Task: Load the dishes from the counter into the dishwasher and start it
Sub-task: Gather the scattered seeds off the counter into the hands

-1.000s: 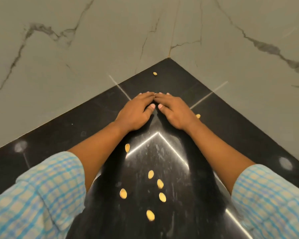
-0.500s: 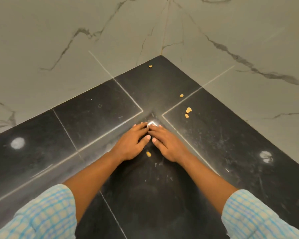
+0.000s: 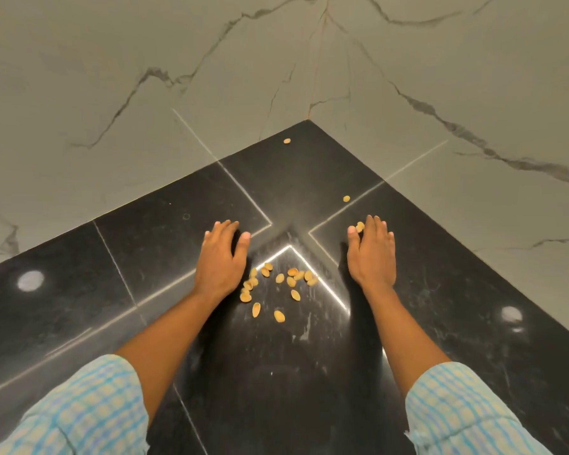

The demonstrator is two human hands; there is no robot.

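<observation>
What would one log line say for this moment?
left hand: open, on counter | right hand: open, on counter | nut shells: scattered between hands | dishes: none in view

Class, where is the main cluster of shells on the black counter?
In the head view, the cluster of shells lies centre frame on the black counter, between the left hand and the right hand, nearer the left.
</observation>
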